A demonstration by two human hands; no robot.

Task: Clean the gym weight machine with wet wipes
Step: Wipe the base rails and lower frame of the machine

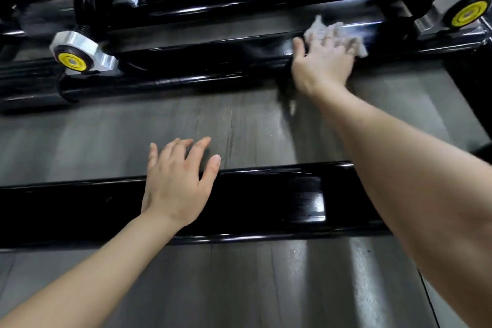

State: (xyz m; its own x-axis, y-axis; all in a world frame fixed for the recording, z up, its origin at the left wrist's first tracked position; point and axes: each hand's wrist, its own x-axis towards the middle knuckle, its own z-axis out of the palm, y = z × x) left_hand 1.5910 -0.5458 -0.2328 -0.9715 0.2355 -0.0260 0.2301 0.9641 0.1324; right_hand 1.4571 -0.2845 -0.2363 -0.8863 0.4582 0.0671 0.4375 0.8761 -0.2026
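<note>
The right hand [323,61] is the working one: its fingers [342,45] lie splayed and fairly straight over the white wet wipe [324,29], pressing the crumpled sheet onto the top of the far frame rail [202,53] of the weight machine, with the thumb set apart on the rail's near face. Motion blur hides whether any fingertip hooks the wipe. The rail's long axis runs left to right across the view, between the left yellow-capped pivot [72,61] and the right yellow-capped pivot [467,14]. The wipe sits toward the right end, near that pivot, so a stroke would likely follow the rail sideways, and most of its length lies to the left of the hand. The left hand [177,181] rests on the near black bar [266,202], fingers apart and straight, holding nothing, well apart from the wipe
</note>
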